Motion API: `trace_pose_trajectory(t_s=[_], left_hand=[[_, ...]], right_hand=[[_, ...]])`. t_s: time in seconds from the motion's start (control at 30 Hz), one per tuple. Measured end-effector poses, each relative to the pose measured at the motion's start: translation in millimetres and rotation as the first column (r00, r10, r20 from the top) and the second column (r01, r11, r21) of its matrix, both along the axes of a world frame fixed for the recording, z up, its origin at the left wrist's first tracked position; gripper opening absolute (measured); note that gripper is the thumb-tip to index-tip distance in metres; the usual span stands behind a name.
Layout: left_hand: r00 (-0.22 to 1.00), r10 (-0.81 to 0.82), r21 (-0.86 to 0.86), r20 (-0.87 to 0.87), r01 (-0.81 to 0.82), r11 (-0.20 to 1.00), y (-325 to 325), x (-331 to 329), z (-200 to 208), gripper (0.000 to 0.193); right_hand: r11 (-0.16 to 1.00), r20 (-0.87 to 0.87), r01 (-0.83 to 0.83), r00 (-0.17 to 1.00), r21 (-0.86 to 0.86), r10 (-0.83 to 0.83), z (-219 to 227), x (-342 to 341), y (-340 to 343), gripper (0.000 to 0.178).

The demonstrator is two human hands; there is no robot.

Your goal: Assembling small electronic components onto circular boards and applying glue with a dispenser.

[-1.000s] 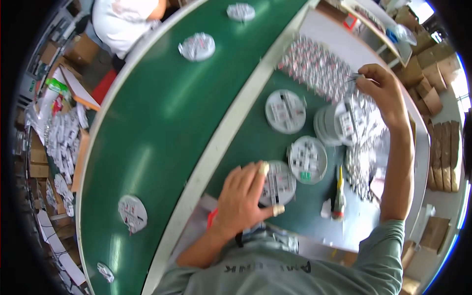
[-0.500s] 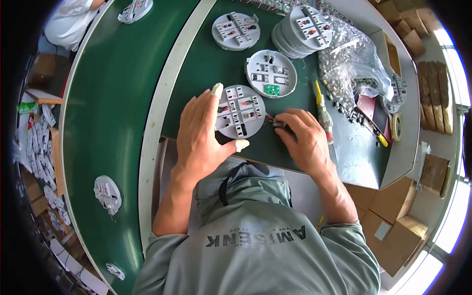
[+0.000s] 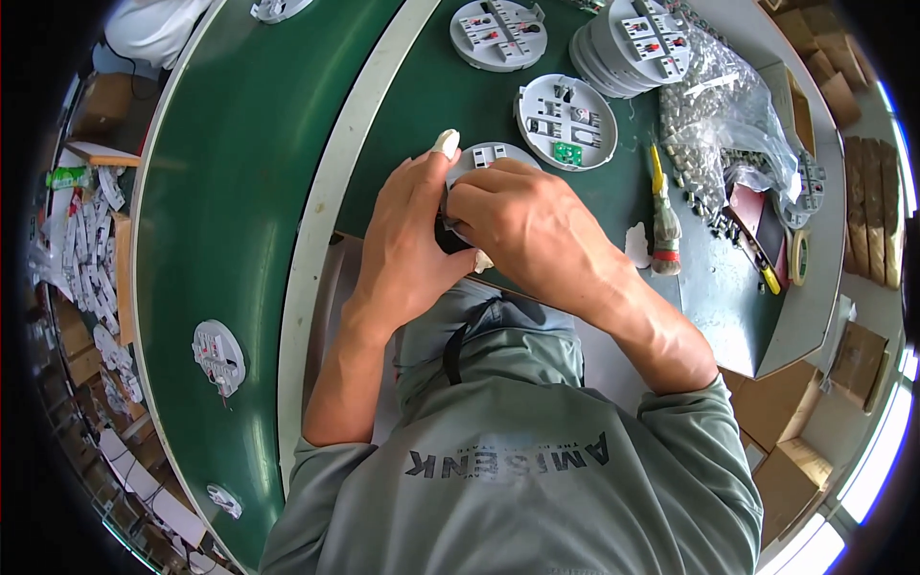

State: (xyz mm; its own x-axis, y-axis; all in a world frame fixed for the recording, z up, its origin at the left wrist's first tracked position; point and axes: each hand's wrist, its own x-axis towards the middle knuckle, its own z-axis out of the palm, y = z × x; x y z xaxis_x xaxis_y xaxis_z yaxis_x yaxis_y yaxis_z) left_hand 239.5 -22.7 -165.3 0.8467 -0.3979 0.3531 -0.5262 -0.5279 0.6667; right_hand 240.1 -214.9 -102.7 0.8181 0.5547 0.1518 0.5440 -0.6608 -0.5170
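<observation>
A round light-grey plastic disc (image 3: 494, 153) with slotted terminals lies at the table's near edge, largely covered by my hands. My left hand (image 3: 398, 244) curves round its left side, thumb below and fingers above, with pale covers on the thumb and one fingertip. Over the disc's middle, my right hand (image 3: 541, 230) is closed with its fingers pinched downward; what they hold is hidden. Beyond the disc sits an open round housing (image 3: 567, 123) with metal contacts and a small green circuit board (image 3: 567, 154).
Farther back are another slotted disc (image 3: 498, 35) and a stack of discs (image 3: 632, 48). To the right lie a brush (image 3: 665, 235), a plastic bag of small metal parts (image 3: 724, 105), a yellow-handled tool (image 3: 770, 280) and a tape roll (image 3: 799, 257). A green conveyor (image 3: 259, 240) on the left carries several discs.
My right hand has moved left from beside the disc, where it held a small metal part, to over the disc. The left hand stays at the disc's left side. The view has shifted.
</observation>
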Motion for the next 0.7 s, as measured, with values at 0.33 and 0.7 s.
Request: trace_pose_trajectory(t_s=[0.33,0.7], left_hand=[[1.000,0.009,-0.022,-0.024,-0.010,1.000,0.2,4.2,2.3,0.114],[1.000,-0.004,-0.032,-0.007,0.004,0.999,-3.6,5.4,3.1,0.111]], right_hand=[[0.993,0.019,-0.014,1.000,0.118,0.012,-13.2,-1.4,-2.8,0.017],[0.971,0.107,-0.196,0.978,0.139,0.182,-21.3,9.5,-11.2,0.018]])
